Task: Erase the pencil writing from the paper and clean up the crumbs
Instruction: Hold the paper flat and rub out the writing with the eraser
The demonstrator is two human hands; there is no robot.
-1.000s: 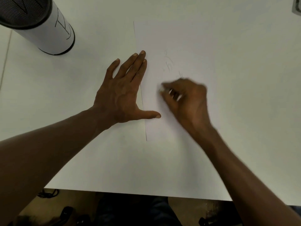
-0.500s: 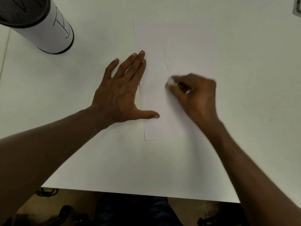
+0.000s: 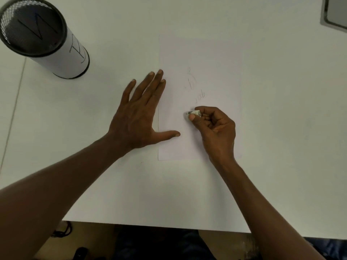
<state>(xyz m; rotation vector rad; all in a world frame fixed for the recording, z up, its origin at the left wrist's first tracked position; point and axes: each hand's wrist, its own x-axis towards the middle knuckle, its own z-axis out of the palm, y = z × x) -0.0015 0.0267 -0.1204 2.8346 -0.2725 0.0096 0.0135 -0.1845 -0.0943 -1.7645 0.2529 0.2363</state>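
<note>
Since 0.5 s ago the right hand (image 3: 214,128), its grip pinching the eraser (image 3: 196,113), sits lower on the paper (image 3: 221,72); left hand (image 3: 139,117), fingers spread, should pin the sheet firmly to the tabletop (image 3: 281,128) beneath remaining pencil writing (image 3: 195,87).

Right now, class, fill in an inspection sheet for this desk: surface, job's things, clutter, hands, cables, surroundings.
Surface: white table, a seam line near its left edge.
Job's things: paper lying flat, faint pencil writing on it; small eraser touching the paper below the writing.
Clutter: mesh pen cup wrapped in marked white paper, far left; grey object cut off at the top right corner.
Hands: left hand flat, thumb across the paper's left edge; right hand, fingers pinching the eraser.
Cables: dark cord on the floor below the table edge.
Surroundings: brown floor; dark shapes under the table, unclear.
</note>
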